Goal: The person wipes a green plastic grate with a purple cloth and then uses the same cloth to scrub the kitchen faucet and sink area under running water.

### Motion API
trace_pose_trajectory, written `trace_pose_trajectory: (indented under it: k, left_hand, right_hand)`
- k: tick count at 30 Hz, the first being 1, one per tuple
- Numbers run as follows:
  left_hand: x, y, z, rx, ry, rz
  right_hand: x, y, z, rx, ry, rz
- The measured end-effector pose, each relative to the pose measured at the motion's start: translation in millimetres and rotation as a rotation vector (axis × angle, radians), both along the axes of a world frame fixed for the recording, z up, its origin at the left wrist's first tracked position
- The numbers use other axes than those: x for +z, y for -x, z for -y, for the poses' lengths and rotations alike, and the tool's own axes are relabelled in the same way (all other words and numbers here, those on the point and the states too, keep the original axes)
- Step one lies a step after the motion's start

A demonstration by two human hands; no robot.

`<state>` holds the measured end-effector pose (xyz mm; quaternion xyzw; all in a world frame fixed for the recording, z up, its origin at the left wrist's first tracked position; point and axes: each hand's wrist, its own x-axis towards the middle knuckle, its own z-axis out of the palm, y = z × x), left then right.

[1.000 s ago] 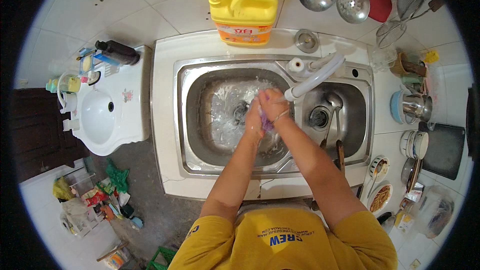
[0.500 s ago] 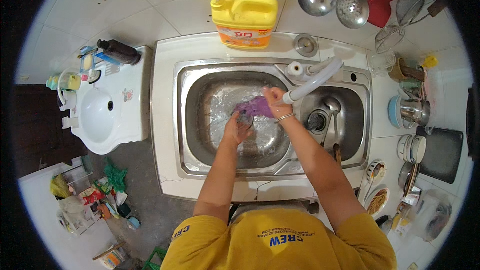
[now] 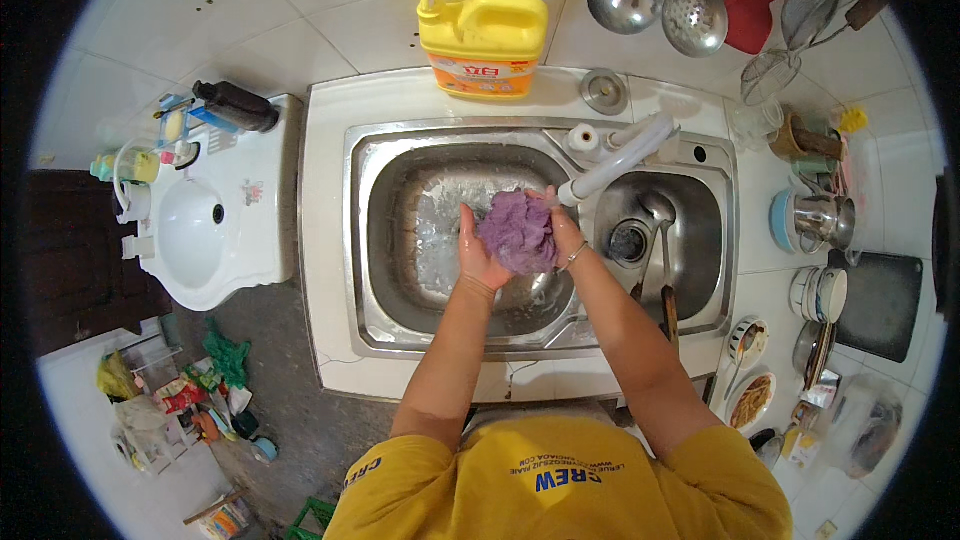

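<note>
1. The hands stand apart with the purple cloth [image 3: 518, 232] bunched between them; the left hand [image 3: 480, 258] is cupped with its palm spread under the cloth's left edge, while the right hand [image 3: 565, 230] bears on its right edge, its fingers partly hidden, so I cannot tell how tightly they close.
2. The cloth hangs over the right part of the large basin [image 3: 388, 260], near the divider; the wider open room lies left of the left hand, over wet steel.
3. The right hand has tighter room: the tip of the white spout [image 3: 625, 162] sits just beside its fingers, and the small basin [image 3: 705, 270], with a ladle [image 3: 660, 208] in it, lies beyond the divider.
4. Past the steel rim, the tabletop [image 3: 328, 270] runs as a pale border; along its back edge stand a yellow jug [image 3: 485, 40] and a round metal strainer [image 3: 604, 91].
</note>
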<state>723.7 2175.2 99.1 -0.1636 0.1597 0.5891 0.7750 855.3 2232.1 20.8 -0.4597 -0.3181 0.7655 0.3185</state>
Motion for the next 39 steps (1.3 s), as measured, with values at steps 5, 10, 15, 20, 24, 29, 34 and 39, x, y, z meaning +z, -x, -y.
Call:
trace_pose_trajectory:
  k: [5,10,15,20,24,29,34,39]
  left_hand:
    - [-22,25,4,-0.033,-0.011,-0.119]
    - [-108,46,44,-0.351,0.265,-0.671]
    - [-60,14,19,-0.249,0.319,-0.269]
    - [-134,2,-2,0.109,-0.297,-0.155]
    - [-75,-16,-13,0.075,0.123,-0.370]
    - [-72,-3,-15,0.100,0.210,-0.590]
    - [-98,6,-2,-0.167,-0.033,-0.304]
    - [-58,5,4,-0.187,0.355,-0.504]
  right_hand:
    - [45,4,17,0.090,0.267,-0.288]
    - [38,9,7,0.270,-0.227,0.461]
    - [78,30,31,0.234,-0.393,0.426]
    - [101,42,71,0.386,-0.843,0.757]
    - [55,35,18,0.198,-0.801,1.142]
    - [74,45,24,0.201,-0.843,1.069]
    - [64,41,24,0.357,-0.706,1.042]
    - [52,20,-11,-0.178,0.080,0.276]
